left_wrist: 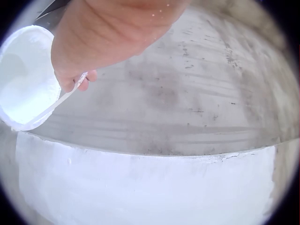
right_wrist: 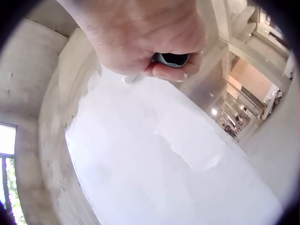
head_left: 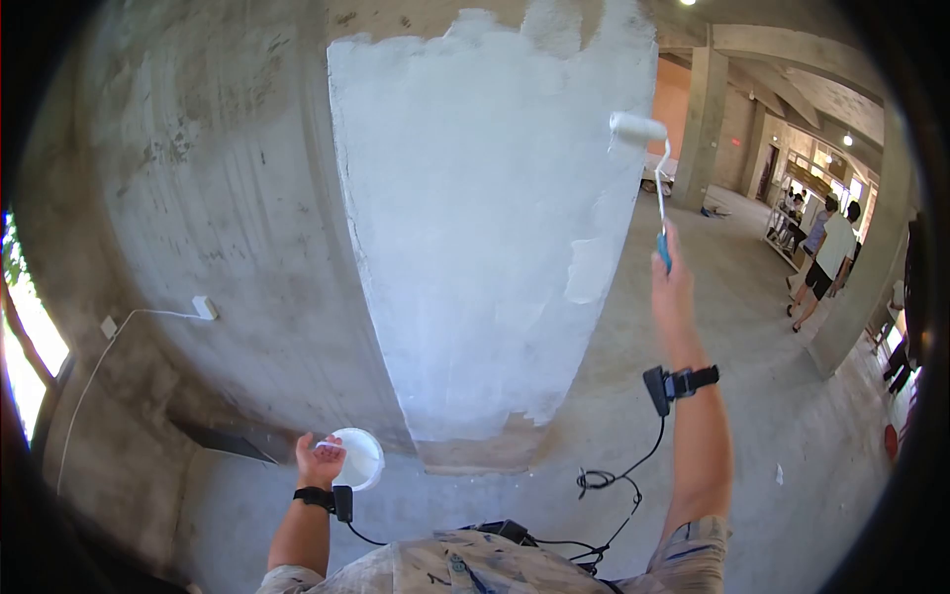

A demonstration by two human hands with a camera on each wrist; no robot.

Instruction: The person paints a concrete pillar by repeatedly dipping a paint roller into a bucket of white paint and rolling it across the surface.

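Note:
My right hand [head_left: 669, 280] is raised and grips the blue handle of a paint roller [head_left: 638, 128], whose white sleeve sits at the right edge of the white-painted column face [head_left: 485, 218]. In the right wrist view my fingers [right_wrist: 164, 70] curl round the handle end [right_wrist: 172, 58], the painted surface behind. My left hand [head_left: 319, 459] is held low and grips a small white paint tub [head_left: 358, 457] by its rim. In the left wrist view the tub [left_wrist: 23, 79] holds white paint, with the fingers [left_wrist: 77, 82] on its edge.
Bare concrete wall [head_left: 198, 198] lies left of the painted face, with a white cable and box [head_left: 205, 308]. A black cable [head_left: 606, 482] runs along the concrete floor. Two people [head_left: 826, 259] stand far right near pillars [head_left: 699, 119] and shelving. A bright window [head_left: 25, 346] is at far left.

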